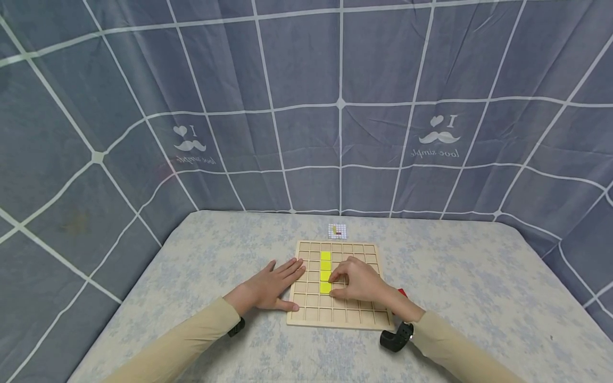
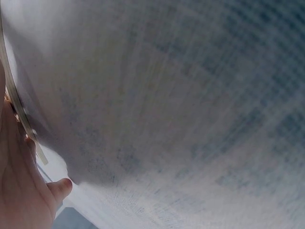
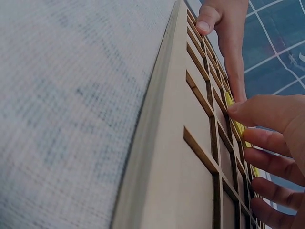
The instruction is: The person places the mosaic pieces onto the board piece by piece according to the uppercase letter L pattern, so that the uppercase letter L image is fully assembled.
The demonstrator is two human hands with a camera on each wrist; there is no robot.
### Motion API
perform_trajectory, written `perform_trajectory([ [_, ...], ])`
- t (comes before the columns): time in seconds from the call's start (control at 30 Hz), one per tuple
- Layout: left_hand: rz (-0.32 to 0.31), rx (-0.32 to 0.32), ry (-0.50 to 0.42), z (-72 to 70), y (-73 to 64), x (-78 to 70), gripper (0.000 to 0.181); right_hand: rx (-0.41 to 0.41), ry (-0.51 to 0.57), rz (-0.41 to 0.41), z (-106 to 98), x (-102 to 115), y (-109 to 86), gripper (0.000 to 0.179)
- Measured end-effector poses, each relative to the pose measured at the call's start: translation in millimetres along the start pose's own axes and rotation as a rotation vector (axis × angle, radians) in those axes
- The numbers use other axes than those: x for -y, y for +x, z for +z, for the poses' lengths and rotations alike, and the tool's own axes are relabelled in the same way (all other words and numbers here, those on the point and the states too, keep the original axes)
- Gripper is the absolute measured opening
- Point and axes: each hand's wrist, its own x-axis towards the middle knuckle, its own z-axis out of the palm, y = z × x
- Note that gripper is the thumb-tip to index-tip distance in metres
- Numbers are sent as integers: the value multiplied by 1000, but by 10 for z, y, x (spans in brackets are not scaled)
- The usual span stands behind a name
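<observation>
A yellow strip of several squares [image 1: 325, 256] lies lengthwise in one column of the wooden grid board [image 1: 340, 317]. My right hand [image 1: 361, 282] pinches the strip's near end, thumb at the lowest square and index finger just above. In the right wrist view, the thumb and index finger of that hand [image 3: 276, 119] meet at the yellow strip [image 3: 229, 100], the other fingers spread over the grid. My left hand [image 1: 273, 286] rests with straight, spread fingers on the board's left edge, the thumb near its lower left side.
Beyond the board lies a small card with a printed grid [image 1: 337, 231] bearing a yellow and a red shape. A red piece [image 1: 402, 291] shows partly behind my right wrist. The table has a pale floral cloth [image 1: 455, 266]; blue-grey curtains [image 1: 306, 133] stand behind and at both sides.
</observation>
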Motion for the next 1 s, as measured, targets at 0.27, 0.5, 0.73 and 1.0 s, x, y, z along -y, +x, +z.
perform_trajectory([
  [0.27, 9, -5, -10, -8, -4, 2, 92, 2, 8, -1, -5, -2, 2, 19],
  [0.5, 9, -3, -9, -12, -3, 5, 92, 12, 9, -5, -15, 4, 7, 19],
  [0.73, -2, 13, 17, -10, 6, 3, 92, 22, 7, 4, -12, 10, 10, 18],
  [1.0, -5, 11, 18, -3, 8, 2, 92, 25, 11, 1, -9, 11, 8, 17],
])
